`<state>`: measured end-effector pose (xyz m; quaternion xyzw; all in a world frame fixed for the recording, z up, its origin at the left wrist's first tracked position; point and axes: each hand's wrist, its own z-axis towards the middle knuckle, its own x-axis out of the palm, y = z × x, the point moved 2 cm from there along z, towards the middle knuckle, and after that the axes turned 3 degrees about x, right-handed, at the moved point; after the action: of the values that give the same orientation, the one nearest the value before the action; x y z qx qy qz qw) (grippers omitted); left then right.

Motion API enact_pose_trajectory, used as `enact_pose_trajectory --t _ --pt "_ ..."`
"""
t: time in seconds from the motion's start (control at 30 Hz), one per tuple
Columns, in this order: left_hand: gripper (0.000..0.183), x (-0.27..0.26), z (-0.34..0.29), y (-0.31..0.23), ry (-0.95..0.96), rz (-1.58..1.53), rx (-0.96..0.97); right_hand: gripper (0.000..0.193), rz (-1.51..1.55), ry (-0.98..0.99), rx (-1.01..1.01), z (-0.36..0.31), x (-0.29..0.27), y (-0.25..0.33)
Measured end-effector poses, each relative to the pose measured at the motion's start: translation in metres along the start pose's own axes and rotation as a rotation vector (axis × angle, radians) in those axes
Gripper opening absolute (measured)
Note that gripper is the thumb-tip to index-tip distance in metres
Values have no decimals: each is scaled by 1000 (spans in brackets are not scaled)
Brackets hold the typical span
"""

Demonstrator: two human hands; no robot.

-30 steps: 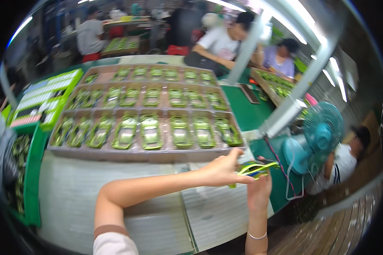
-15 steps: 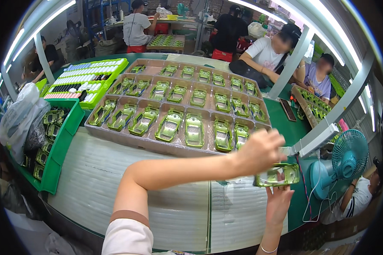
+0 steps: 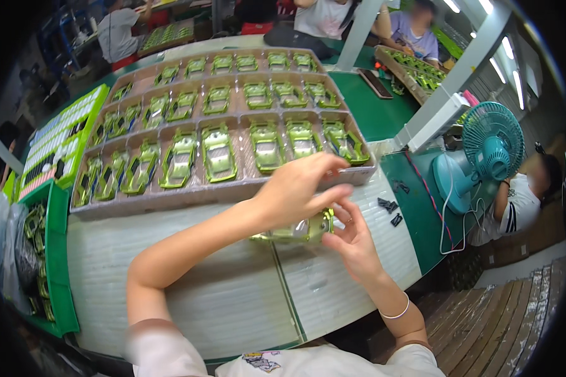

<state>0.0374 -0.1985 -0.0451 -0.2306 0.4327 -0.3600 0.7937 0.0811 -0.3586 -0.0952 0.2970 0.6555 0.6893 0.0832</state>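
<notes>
A shiny green toy car body shell (image 3: 302,231) is held just above the pale padded mat, partly covered by my hands. My right hand (image 3: 356,246) grips its right end between thumb and fingers. Over the shell reaches my left hand (image 3: 299,188), its thumb and fingers apart with nothing visible between them. Behind my hands stands a divided tray (image 3: 188,196) with rows of similar green car shells, one to a compartment in most places. Small black parts (image 3: 388,205) lie to the right of my right hand.
A green crate (image 3: 60,264) with more shells and plastic bags stands at the left, beside a lime-green tray (image 3: 85,135) of small parts. To the right are a teal fan (image 3: 493,147) with cables, a metal post (image 3: 446,116) and a phone (image 3: 375,83). Other people sit beyond the table.
The view has swung to the right. Both hands and the shell have come closer to the tray's front edge, and my left hand's curled fingers have spread apart.
</notes>
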Motion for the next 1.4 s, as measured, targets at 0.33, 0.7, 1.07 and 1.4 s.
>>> enact_pose_trajectory --t 0.33,0.7,1.07,1.4 --pt "81 -29 -96 11 192 375 -56 59 -37 71 -34 2 -5 6" --pt "55 -83 -92 -6 -76 479 -109 63 -95 180 25 -3 -1 -9" --pt "59 -328 -79 163 -850 1012 -890 28 -754 173 -174 -5 16 -18" --pt "82 -348 -54 256 -797 856 -1064 13 -718 105 -125 1 23 -18"
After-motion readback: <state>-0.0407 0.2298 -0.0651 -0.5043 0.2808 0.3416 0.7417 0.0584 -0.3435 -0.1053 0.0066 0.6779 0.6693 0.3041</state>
